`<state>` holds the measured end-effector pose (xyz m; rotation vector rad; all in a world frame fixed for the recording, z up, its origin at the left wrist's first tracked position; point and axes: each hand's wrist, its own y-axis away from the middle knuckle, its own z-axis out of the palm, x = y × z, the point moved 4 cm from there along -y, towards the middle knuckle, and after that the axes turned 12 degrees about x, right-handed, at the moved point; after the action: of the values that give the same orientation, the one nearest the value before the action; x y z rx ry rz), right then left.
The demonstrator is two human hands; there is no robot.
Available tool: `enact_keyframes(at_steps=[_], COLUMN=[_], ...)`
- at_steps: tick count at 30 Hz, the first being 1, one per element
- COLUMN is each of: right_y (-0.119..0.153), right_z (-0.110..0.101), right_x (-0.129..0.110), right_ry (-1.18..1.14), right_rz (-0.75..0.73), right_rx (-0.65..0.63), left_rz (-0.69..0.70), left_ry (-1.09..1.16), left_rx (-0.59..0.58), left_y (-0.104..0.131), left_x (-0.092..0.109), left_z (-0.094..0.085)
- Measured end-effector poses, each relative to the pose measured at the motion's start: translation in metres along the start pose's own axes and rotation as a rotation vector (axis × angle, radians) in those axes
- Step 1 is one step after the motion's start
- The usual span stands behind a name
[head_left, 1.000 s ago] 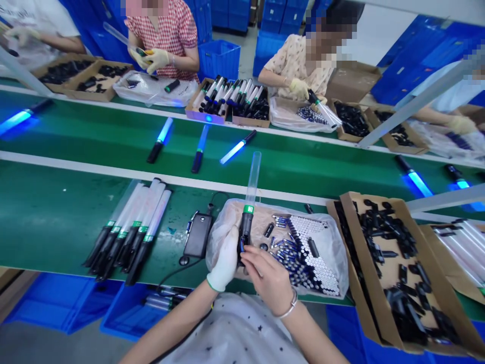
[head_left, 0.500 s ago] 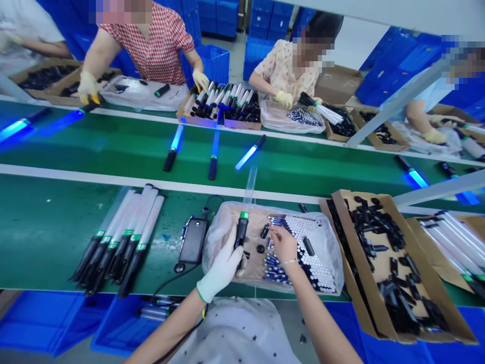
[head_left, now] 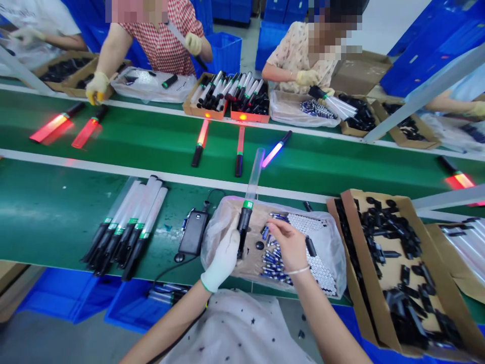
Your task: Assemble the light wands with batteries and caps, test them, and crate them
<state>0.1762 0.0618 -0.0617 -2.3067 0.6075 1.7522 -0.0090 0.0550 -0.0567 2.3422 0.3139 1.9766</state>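
Observation:
My left hand (head_left: 222,260), in a white glove, grips the black handle of a light stick (head_left: 248,205) with a green band and a clear tube that points away from me. My bare right hand (head_left: 290,245) reaches down into a pile of small blue and white batteries (head_left: 308,247), fingers curled on them; whether it holds one I cannot tell. The batteries lie in a plastic-lined box (head_left: 227,212) in front of me.
A bundle of unlit sticks (head_left: 127,227) lies at the left beside a black power bank (head_left: 194,231). A cardboard box of black caps (head_left: 397,253) stands at the right. Lit sticks (head_left: 200,141) ride the green belt (head_left: 132,136). Gloved people work across it.
My right hand left the stick's handle end and went into the batteries. The lit sticks on the belt turned from blue to red and shifted along it.

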Motion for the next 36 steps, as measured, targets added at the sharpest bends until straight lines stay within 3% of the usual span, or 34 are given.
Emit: enact_keyframes(at_steps=[2,4,8,12,18,21,24,27,31,36], right_y=[0.024,0.042,0.056,0.057,0.06,0.063,0.052,0.025,-0.004,-0.009], right_z=[0.014,0.029,0.048,0.052,0.05,0.054,0.047,0.022,-0.001,-0.004], right_x=[-0.025,-0.037,-0.027,-0.015,-0.026,-0.022,0.005,0.051,0.1,0.111], right_ry=[-0.193,-0.232,-0.182,-0.19,-0.209,-0.143,-0.098,0.111,0.362,0.398], right_rz=[0.045,0.022,-0.029,0.011,0.068,0.011,0.01,0.072,0.026,0.002], right_rx=[-0.021,0.003,0.121,0.087,0.045,0.055,0.102,0.155,0.016,-0.07], left_rz=[-0.027,-0.055,-0.055,-0.076,-0.027,-0.04,-0.215,-0.438,-0.531,-0.625], left_ry=[0.02,0.028,0.05,0.053,0.022,0.037,0.137,0.309,0.372,0.438], left_rx=[0.038,0.055,-0.045,-0.098,-0.09,-0.092,-0.15,-0.199,-0.129,-0.185], left_y=[0.002,0.005,0.012,0.014,0.011,0.01,0.012,0.014,0.009,0.008], left_x=[-0.004,-0.007,-0.003,-0.004,-0.012,-0.009,-0.007,-0.007,-0.011,-0.017], left_z=[0.001,0.001,-0.003,-0.008,-0.009,-0.008,-0.004,0.003,0.008,0.013])
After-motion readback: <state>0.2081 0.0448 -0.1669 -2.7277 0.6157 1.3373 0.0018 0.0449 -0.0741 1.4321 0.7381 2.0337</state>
